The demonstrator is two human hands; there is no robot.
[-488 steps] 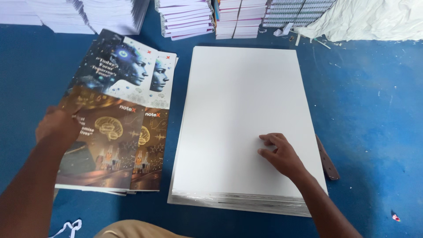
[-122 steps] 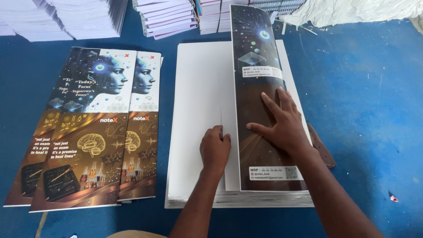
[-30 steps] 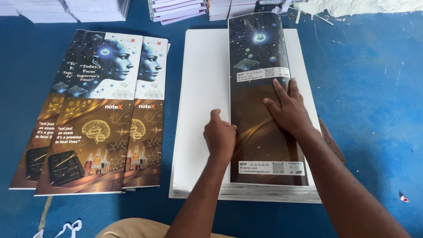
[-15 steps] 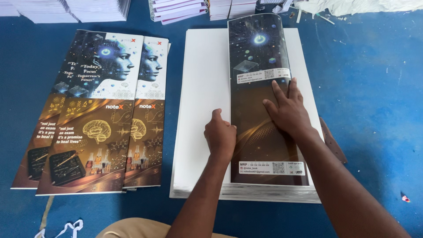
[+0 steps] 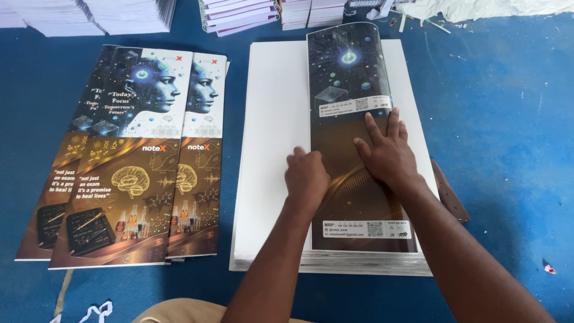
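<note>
- Left hand point(image 5: 307, 177) is curling into a loose fist, fingers together, knuckles pressing on the left fold edge of the cover point(image 5: 357, 140); it is gripping nothing.
- Right hand point(image 5: 387, 157) is lying flat on the cover, fingers slightly apart and pointing away from the person, palm bearing down just right of the left knuckles.
- The cover is lying lengthwise on the right part of the white stack point(image 5: 270, 149); bare white paper is showing to the left of the left fist, and the cover's far end, beyond the right fingertips, is bowing upward.
- Spare covers point(image 5: 128, 161) are lying fanned on the blue floor point(image 5: 508, 119), well left of both hands.
- Judged risk: uneven pressure under the knuckles could be skewing the crease; the glossy cover could be sliding off alignment under the flat palm.
</note>
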